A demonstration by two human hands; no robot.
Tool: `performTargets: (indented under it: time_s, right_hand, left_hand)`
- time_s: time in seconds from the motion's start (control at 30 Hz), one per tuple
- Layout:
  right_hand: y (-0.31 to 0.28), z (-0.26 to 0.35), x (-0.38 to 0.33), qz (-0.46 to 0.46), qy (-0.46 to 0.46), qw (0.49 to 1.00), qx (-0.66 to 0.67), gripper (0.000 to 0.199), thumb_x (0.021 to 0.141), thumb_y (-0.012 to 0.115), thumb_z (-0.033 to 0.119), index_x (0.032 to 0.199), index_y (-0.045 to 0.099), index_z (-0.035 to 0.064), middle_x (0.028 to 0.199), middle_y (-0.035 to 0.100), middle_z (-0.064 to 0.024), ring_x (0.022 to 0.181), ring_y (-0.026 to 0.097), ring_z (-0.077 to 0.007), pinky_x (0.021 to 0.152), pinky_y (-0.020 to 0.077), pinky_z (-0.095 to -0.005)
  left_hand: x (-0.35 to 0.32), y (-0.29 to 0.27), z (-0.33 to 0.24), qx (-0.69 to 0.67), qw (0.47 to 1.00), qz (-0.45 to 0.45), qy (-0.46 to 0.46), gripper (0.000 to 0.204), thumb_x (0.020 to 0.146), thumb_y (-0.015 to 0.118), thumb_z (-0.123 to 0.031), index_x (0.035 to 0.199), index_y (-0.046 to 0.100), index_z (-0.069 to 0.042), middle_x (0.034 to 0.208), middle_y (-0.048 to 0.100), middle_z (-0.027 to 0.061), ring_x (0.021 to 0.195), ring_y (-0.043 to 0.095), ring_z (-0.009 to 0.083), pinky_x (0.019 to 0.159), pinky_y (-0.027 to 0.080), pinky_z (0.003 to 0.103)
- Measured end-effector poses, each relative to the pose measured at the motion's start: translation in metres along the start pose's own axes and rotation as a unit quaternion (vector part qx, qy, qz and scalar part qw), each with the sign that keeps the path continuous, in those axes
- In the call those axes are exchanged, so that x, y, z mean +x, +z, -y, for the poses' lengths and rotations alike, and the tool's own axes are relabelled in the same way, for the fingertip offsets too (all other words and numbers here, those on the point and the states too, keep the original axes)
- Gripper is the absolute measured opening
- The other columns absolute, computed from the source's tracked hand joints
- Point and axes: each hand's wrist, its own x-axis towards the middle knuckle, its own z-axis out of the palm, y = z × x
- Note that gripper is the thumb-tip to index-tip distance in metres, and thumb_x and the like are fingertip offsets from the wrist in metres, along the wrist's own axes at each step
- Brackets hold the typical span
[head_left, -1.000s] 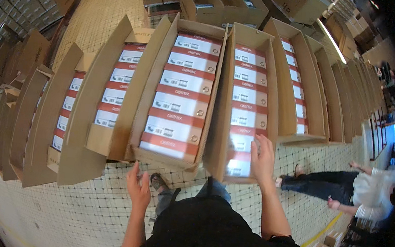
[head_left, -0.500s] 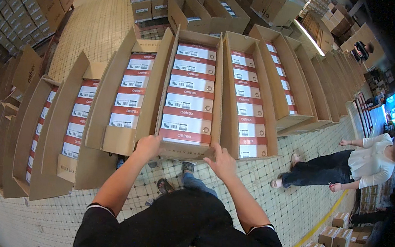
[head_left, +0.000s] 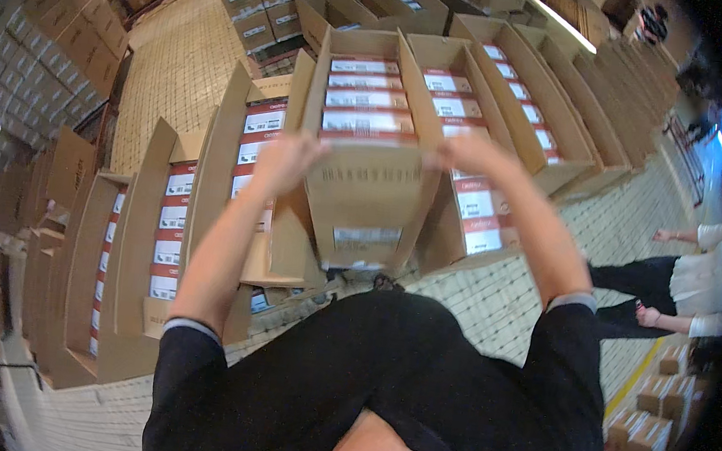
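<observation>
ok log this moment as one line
left hand: carton, near-left corner | right hand: carton, near-right corner | carton: tilted, near end up | boxes: in carton, lined up

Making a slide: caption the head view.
Left hand and right hand grip the near end of a long open carton of boxes.

Boxes [head_left: 365, 100] in carton [head_left: 364, 199] between neighbouring cartons [head_left: 439, 233], perhaps touching.

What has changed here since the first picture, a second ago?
The left hand and right hand, both free at first, now grip the near rim of the middle carton. Its near end has tipped up, so the outer face shows. The red-and-white boxes remain inside it, and the filled carton to its right keeps its place.
</observation>
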Motion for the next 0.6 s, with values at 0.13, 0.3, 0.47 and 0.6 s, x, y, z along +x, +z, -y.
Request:
performTargets:
  time_s: [0.13,0.3,0.47,0.6]
  right_hand:
    - [-0.084,-0.030,0.061,-0.148,0.010,0.988,0.041,0.071,0.092,0.051,0.068,0.085,0.070,-0.0005,0.080,0.067,-0.0237,0.080,0.066,-0.0389,0.074,0.0503,-0.0493]
    - [-0.119,-0.038,0.088,-0.067,0.074,0.995,0.004,0.077,0.087,0.047,0.077,0.104,0.075,0.0071,0.101,0.071,-0.0231,0.104,0.066,-0.0395,0.093,0.0497,-0.0500]
    - [-0.118,-0.039,0.088,-0.093,0.053,0.994,0.023,0.076,0.086,0.050,0.077,0.103,0.075,0.0073,0.100,0.072,-0.0217,0.101,0.067,-0.0391,0.092,0.0511,-0.0488]
    - [-0.118,-0.040,0.086,-0.093,0.057,0.994,0.020,0.073,0.090,0.053,0.070,0.099,0.074,0.0010,0.091,0.071,-0.0236,0.092,0.068,-0.0395,0.082,0.0524,-0.0483]
  left_hand:
    - [0.100,-0.065,0.007,-0.002,0.998,-0.061,0.005,0.061,0.095,0.049,-0.063,0.096,0.072,-0.007,0.090,0.072,0.0183,0.090,0.069,0.0356,0.081,0.052,0.044]
    - [0.124,-0.082,0.007,-0.046,0.997,-0.069,-0.001,0.060,0.095,0.053,-0.058,0.096,0.072,-0.002,0.088,0.072,0.0200,0.089,0.070,0.0353,0.080,0.052,0.044]
    - [0.122,-0.080,0.011,-0.036,0.998,-0.050,-0.013,0.058,0.095,0.054,-0.057,0.097,0.072,-0.002,0.088,0.072,0.0202,0.087,0.070,0.0360,0.079,0.052,0.044]
    - [0.124,-0.080,0.012,-0.055,0.997,-0.053,-0.002,0.059,0.095,0.055,-0.057,0.097,0.073,-0.001,0.088,0.072,0.0205,0.087,0.069,0.0363,0.079,0.052,0.044]
